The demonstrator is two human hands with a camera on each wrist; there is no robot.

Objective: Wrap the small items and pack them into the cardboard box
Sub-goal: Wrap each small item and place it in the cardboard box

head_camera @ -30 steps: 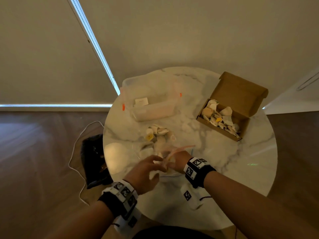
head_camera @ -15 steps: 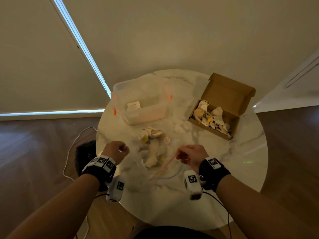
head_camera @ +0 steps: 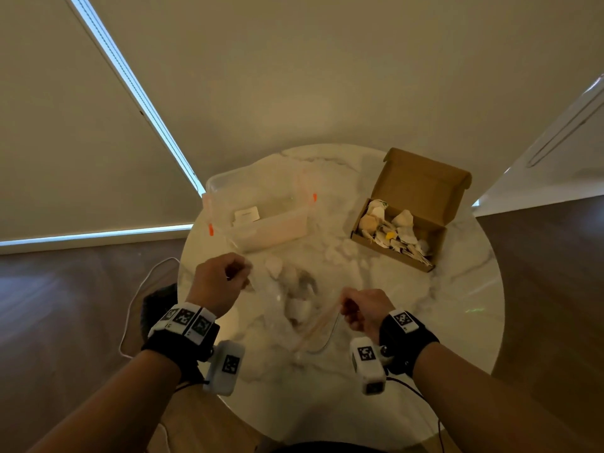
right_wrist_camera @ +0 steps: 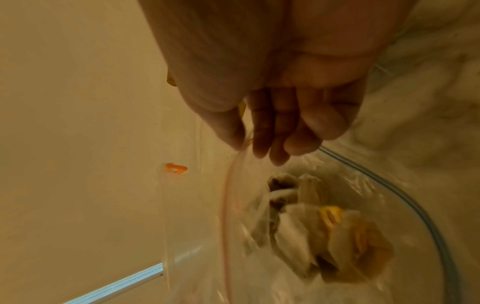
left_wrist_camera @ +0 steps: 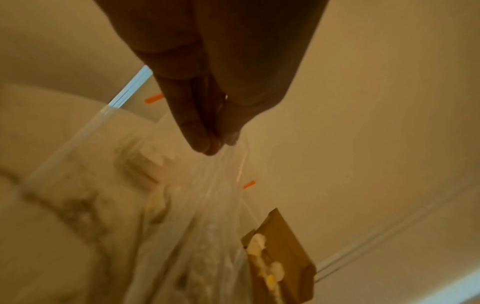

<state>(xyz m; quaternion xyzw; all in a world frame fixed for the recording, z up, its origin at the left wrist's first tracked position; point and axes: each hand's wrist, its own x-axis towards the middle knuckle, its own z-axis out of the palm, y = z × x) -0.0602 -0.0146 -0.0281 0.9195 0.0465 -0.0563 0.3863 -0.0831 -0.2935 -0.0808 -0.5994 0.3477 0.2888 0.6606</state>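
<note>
Bag (head_camera: 294, 308) of clear plastic with wrapped small items (right_wrist_camera: 319, 224) inside hangs between the hands over the table (head_camera: 457, 322); left hand (head_camera: 217, 284) pinches its far corner, right hand (head_camera: 364, 308) pinches the near mouth edge. Cardboard box (head_camera: 425, 191), part-filled, lies ahead and right, nearer the right hand. Versus half a second earlier, the left hand is farther forward and the bag tauter, more tilted.
</note>
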